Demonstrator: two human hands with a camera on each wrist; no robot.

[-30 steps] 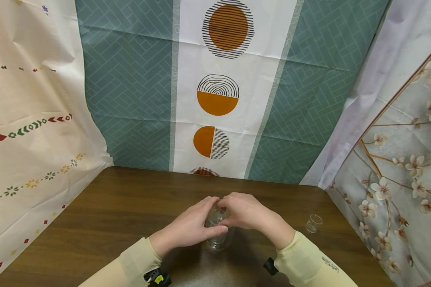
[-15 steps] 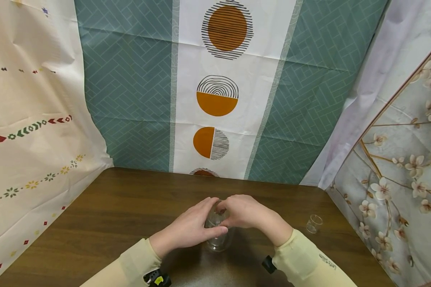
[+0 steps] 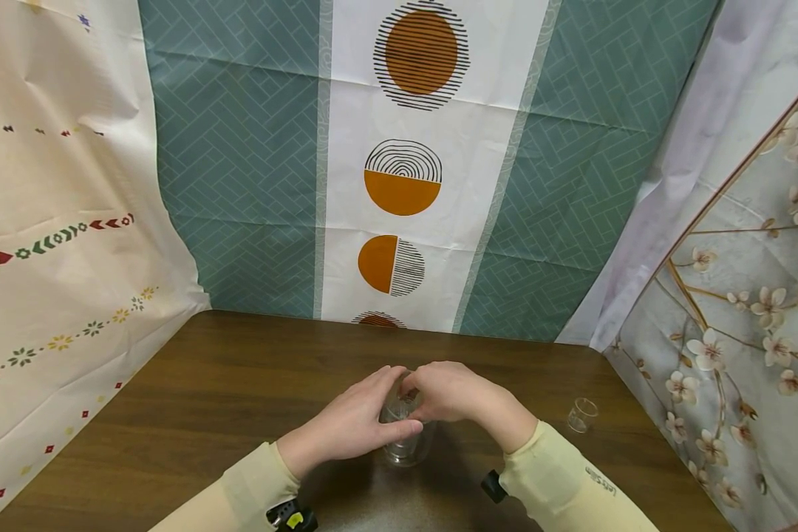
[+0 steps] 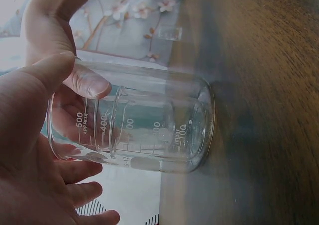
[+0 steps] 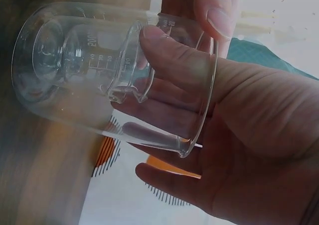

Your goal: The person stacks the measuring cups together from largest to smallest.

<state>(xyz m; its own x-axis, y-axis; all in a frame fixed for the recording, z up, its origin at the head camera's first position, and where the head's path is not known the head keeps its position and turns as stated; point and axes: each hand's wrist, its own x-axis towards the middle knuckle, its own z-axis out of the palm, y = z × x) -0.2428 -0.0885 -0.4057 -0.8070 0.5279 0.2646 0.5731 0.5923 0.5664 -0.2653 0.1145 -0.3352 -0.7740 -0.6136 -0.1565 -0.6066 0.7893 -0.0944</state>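
A large clear glass beaker (image 3: 402,454) stands upright on the table in front of me. White volume marks run up its wall in the left wrist view. Nested in it is a smaller marked beaker (image 5: 87,65), and a second inner rim also shows. My left hand (image 3: 346,423) holds the large beaker near its top, thumb on the near side and the other fingers behind. From above, my right hand (image 3: 457,395) reaches into the mouth. Its thumb and fingers pinch the smaller beaker at its rim, inside the large one. Hands and layered glass partly hide these rims.
A small glass beaker (image 3: 581,415) stands apart on the right side of the brown wooden table (image 3: 239,369). Patterned cloths hang behind the table and along both sides, the flowered one (image 3: 738,355) at the right.
My right forearm has shifted slightly left, and the right hand has dipped a little at the beaker's mouth. The left hand and the large beaker have stayed in place.
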